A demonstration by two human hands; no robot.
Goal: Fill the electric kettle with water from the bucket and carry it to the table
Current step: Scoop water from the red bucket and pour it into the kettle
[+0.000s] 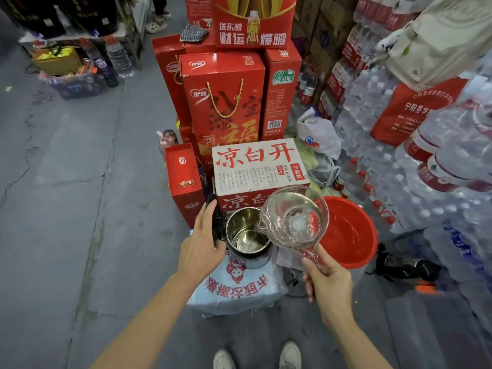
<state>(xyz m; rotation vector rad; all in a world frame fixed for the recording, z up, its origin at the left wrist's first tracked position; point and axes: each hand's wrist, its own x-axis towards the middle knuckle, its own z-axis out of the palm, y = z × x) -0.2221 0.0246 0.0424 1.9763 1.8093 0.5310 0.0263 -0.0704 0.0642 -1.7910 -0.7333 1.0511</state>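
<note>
A steel electric kettle (246, 237) with its black lid flipped open stands on a white printed bag (234, 288). My left hand (202, 243) grips its black handle on the left side. My right hand (328, 283) holds the handle of a clear plastic ladle (292, 219), which is tilted to the left with its spout at the kettle's rim. Water shows in the ladle and in the bottom of the kettle. A red bucket (351, 235) with water in it sits just right of the ladle.
A white carton (259, 166) with red characters stands right behind the kettle, with red gift boxes (223, 102) stacked behind and to the left. Shrink-wrapped packs of bottled water (426, 182) rise on the right. Grey concrete floor (66, 209) stretches to the left. My shoes (290, 355) show below.
</note>
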